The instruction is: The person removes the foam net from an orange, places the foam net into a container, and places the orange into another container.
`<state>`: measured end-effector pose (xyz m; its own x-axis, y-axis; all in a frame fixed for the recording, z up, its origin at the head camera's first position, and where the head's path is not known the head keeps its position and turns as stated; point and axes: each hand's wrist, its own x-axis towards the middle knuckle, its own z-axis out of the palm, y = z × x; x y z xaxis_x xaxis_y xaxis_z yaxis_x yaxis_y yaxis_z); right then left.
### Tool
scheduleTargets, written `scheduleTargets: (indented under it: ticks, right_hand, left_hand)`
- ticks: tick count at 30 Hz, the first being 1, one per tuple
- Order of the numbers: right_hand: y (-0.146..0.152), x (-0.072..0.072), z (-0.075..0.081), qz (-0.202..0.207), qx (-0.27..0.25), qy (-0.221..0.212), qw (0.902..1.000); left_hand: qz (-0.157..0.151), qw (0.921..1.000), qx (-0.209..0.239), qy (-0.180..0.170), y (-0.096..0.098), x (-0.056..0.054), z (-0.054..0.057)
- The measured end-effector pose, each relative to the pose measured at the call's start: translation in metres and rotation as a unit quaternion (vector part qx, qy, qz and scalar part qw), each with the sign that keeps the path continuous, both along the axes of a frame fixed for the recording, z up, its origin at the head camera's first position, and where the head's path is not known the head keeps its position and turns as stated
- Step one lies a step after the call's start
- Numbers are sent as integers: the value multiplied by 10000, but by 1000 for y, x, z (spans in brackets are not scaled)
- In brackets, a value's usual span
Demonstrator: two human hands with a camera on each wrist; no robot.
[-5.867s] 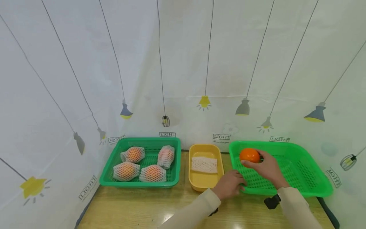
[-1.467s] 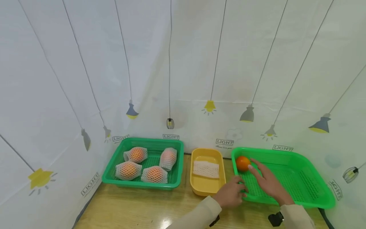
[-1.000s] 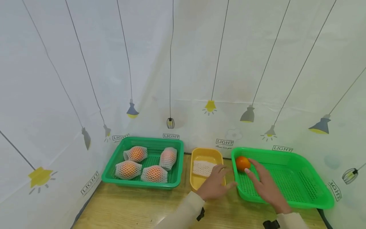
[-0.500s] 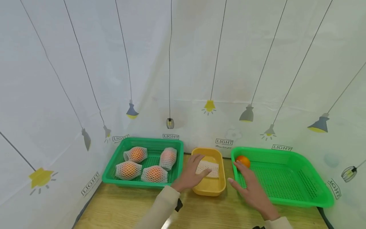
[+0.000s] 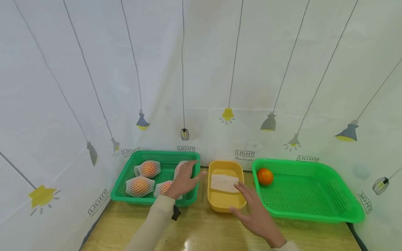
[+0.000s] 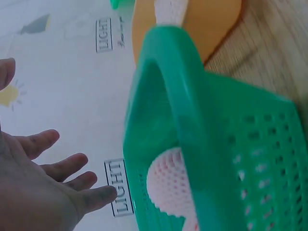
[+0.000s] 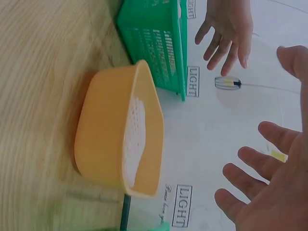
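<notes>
My left hand (image 5: 183, 182) hovers over the right side of the dark green basket (image 5: 117, 186), fingers spread and holding nothing. Under it, partly covered, lie two fruits in white foam nets; one netted fruit (image 5: 147, 169) stays in full view farther left. My right hand (image 5: 255, 214), also spread and holding nothing, hangs over the right edge of the yellow tub (image 5: 226, 205). A flattened white foam net (image 5: 223, 183) lies in that tub. In the right wrist view, the hand (image 7: 274, 178) is apart from the tub. An orange (image 5: 265, 176) sits in the bright green basket (image 5: 314, 218).
All three containers stand in a row on a wooden table (image 5: 207, 232), against a white wall covering (image 5: 201, 69) printed with lamps. Another netted fruit (image 5: 139, 187) lies at the dark green basket's front left.
My right hand held the orange earliest, let go of it in the bright green basket, then moved left to the tub. My left hand moved left, past the tub, to the dark green basket.
</notes>
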<state>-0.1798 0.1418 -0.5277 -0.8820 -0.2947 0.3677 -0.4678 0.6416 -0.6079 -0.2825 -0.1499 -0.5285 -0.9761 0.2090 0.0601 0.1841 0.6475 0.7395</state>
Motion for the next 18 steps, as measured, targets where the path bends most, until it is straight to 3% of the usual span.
scheduleTargets:
  ticks: [8, 18]
  right_hand:
    - [-40, 1, -11, 233, 267, -39, 9994]
    - [-86, 4, -23, 689, 125, -368, 9969]
  left_hand:
    - [359, 9982, -189, -446, -35, -16, 2]
    - [325, 9961, -538, -614, -62, -42, 3]
